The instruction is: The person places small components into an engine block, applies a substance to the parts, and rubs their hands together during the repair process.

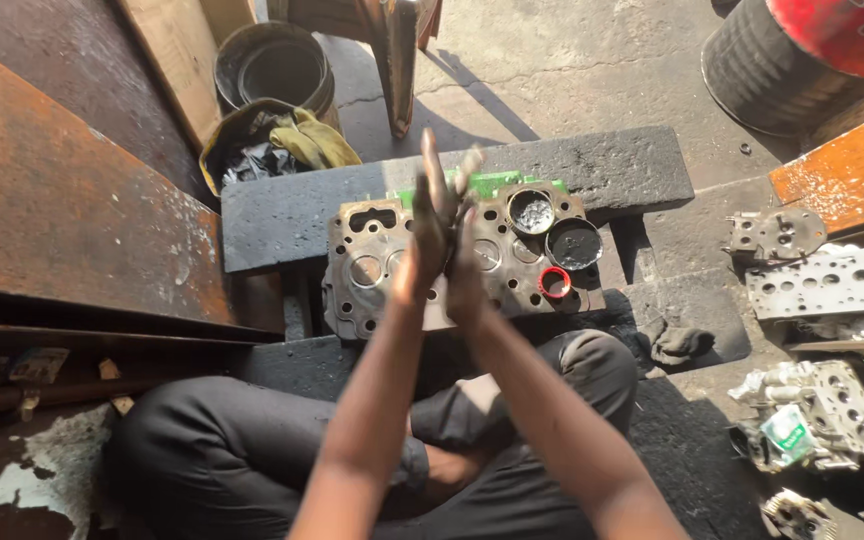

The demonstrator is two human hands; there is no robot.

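My left hand and my right hand are raised in front of me, palms pressed flat together, fingers pointing away. Both are smeared with dark grease and hold nothing that I can see. Below them a metal cylinder head with several holes lies across dark blocks. On its right end stand a small tin of grey paste, a round lid with black paste and a small red cap. A green object shows behind the head.
I sit cross-legged in dark trousers. A long dark block lies behind the head. A yellow rag in a tub and a black bucket stand at back left. Engine parts lie at right, a rusty sheet at left.
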